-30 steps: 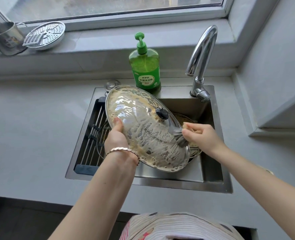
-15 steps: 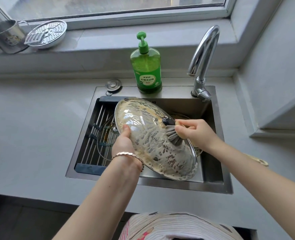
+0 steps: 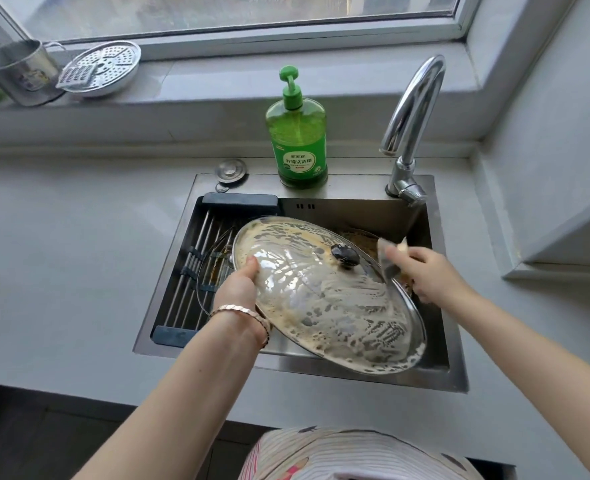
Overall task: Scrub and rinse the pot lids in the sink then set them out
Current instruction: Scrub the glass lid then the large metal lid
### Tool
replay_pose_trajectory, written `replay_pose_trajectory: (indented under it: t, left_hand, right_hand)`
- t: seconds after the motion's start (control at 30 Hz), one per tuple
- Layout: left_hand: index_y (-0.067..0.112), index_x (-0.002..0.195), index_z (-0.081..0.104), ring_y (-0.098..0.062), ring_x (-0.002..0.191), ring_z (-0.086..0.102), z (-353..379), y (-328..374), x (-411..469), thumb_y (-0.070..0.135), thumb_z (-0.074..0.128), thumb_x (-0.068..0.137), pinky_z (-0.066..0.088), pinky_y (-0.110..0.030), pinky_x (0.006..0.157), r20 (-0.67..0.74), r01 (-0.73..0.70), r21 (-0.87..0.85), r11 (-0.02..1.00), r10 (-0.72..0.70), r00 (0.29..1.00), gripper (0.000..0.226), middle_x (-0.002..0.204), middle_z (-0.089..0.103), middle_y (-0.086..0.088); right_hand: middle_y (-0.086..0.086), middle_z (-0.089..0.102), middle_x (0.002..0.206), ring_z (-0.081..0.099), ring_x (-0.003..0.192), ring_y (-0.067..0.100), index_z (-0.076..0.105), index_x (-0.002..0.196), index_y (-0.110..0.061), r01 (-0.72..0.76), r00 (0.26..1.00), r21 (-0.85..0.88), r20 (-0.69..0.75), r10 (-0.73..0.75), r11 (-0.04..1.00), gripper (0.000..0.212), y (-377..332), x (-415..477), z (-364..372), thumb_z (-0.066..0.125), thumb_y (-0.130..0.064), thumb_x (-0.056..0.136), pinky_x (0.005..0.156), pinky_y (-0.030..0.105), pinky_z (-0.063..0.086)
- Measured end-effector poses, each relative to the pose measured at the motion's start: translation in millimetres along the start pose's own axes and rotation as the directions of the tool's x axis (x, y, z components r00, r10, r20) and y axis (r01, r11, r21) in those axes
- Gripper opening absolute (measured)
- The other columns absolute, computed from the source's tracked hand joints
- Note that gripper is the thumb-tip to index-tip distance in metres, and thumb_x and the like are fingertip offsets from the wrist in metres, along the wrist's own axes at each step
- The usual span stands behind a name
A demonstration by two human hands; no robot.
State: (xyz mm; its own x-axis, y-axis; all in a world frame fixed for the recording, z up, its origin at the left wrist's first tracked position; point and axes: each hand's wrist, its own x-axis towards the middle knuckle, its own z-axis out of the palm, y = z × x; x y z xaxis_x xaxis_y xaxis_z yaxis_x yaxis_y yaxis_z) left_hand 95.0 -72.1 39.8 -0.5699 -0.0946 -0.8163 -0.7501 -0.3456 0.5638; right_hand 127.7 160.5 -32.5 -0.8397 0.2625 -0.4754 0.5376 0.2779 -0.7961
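Large round glass pot lid (image 3: 321, 306) with steel rim and black knob (image 3: 345, 255), smeared all over with brownish suds, held tilted above the rectangular stainless steel sink (image 3: 321, 209), lowest edge toward the near wall.

Left hand (image 3: 239, 289), rose-gold bracelet (image 3: 248, 315) at the wrist, at the lid's left rim: grip clamped on it, thumb on top of the glass, fingers underneath and out of sight. Right hand (image 3: 421, 271) at the lid's far right edge, blurred, grip closed round a grey wiry scrubber (image 3: 387, 258) touching the rim there.

Below, in the sink, a second glass lid (image 3: 212, 270) lying on a dark-framed steel-rod drain rack (image 3: 196, 244) at left, and a further dirty lid (image 3: 359, 239) partly seen behind the knob.

On the sink's back ledge, a green pump bottle of dish soap (image 3: 298, 133), upright, left of a curved chrome tap (image 3: 414, 109); a small round steel plug (image 3: 231, 169) just left of the bottle. Grey worktop (image 3: 78, 254) all round.

On the grey windowsill (image 3: 217, 81), far left, a steel mug (image 3: 19, 74), a perforated steel steamer plate (image 3: 113, 64) and a small grater (image 3: 77, 76) leaning on the plate.
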Motion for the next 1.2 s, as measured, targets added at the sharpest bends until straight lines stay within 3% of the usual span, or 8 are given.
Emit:
replay_pose_trajectory:
  t: [0.3,0.4,0.5,0.7,0.83,0.97,1.1,1.2]
  left_hand:
    - [0.006,0.085,0.056,-0.022,0.05,0.063,11,34,13,0.029,0.053,0.093,0.056,-0.035,0.056,0.131,0.001,0.417,0.909,-0.061,0.989,0.024,0.06,0.064,-0.005]
    - [0.009,0.079,0.056,-0.021,0.054,0.061,13,45,12,0.031,0.054,0.091,0.054,-0.035,0.076,0.174,-0.024,0.431,0.902,-0.057,0.983,0.025,0.059,0.062,-0.004]
    - [0.006,0.087,0.059,-0.017,0.049,0.063,20,40,0,0.027,0.053,0.091,0.057,-0.029,0.053,0.25,-0.121,0.337,0.934,0.035,0.968,0.023,0.057,0.064,-0.003]
    - [0.005,0.125,0.052,-0.029,0.101,0.064,24,-21,-18,0.025,0.043,0.097,0.052,-0.045,0.086,0.285,-0.288,0.123,0.95,0.244,0.927,0.036,0.113,0.065,-0.015]
    - [0.008,0.124,0.051,-0.031,0.107,0.058,22,-28,-18,0.041,0.03,0.099,0.048,-0.045,0.088,0.268,-0.144,-0.094,0.985,0.165,0.949,0.047,0.119,0.06,-0.016]
    - [0.009,0.103,0.058,-0.034,0.101,0.059,19,-26,-12,0.052,0.027,0.096,0.044,-0.052,0.093,0.285,-0.07,-0.12,0.99,0.102,0.953,0.053,0.107,0.063,-0.018]
    - [0.008,0.124,0.054,-0.035,0.108,0.059,20,-30,-7,0.058,0.026,0.093,0.046,-0.05,0.092,0.267,-0.053,-0.075,0.996,0.071,0.961,0.065,0.117,0.062,-0.018]
    - [0.009,0.125,0.052,-0.038,0.112,0.056,18,-27,-8,0.055,0.027,0.094,0.044,-0.054,0.095,0.281,-0.062,-0.101,0.993,0.088,0.956,0.061,0.122,0.059,-0.018]
  right_hand:
    - [0.0,0.067,0.085,0.055,0.073,0.013,0.065,0.092,-0.022,0.034,0.957,0.073,0.284,-0.054,0.997,0.024,-34,-5,15,0.078,-0.028,0.072,0.057,0.023,0.043]
    - [-0.001,0.069,0.086,0.063,0.078,0.013,0.068,0.087,-0.022,0.094,0.978,0.062,0.182,-0.104,0.994,0.016,-36,-7,26,0.076,-0.025,0.074,0.064,0.027,0.051]
    - [0.002,0.067,0.076,0.057,0.06,0.013,0.069,0.086,-0.015,0.007,1.0,0.144,0.016,-0.01,0.99,0.02,-35,-2,40,0.076,-0.028,0.072,0.056,0.026,0.047]
    - [0.004,0.055,0.06,0.045,0.048,0.012,0.063,0.077,-0.01,-0.189,0.971,0.427,-0.054,0.234,0.884,0.027,-44,5,56,0.074,-0.034,0.073,0.047,0.022,0.036]
    - [0.003,0.065,0.086,0.061,0.077,0.02,0.056,0.114,-0.007,-0.032,0.993,0.033,-0.108,0.035,0.999,0.063,-42,-2,52,0.062,-0.057,0.077,0.069,0.031,0.049]
    - [-0.002,0.058,0.118,0.058,0.105,0.021,0.013,0.147,-0.031,0.221,0.964,-0.57,0.002,-0.267,0.792,0.077,-46,-43,42,0.042,-0.065,0.084,0.078,0.032,0.044]
    - [-0.003,0.064,0.09,0.059,0.082,0.016,0.021,0.142,-0.045,0.54,0.806,-0.556,0.123,-0.58,0.632,0.058,-41,-76,57,0.027,-0.06,0.087,0.062,0.031,0.045]
    - [-0.008,0.056,0.065,0.047,0.06,0.012,0.029,0.135,-0.052,0.32,0.946,-0.389,0.081,-0.314,0.864,0.048,-32,-60,44,0.046,-0.049,0.09,0.055,0.029,0.039]
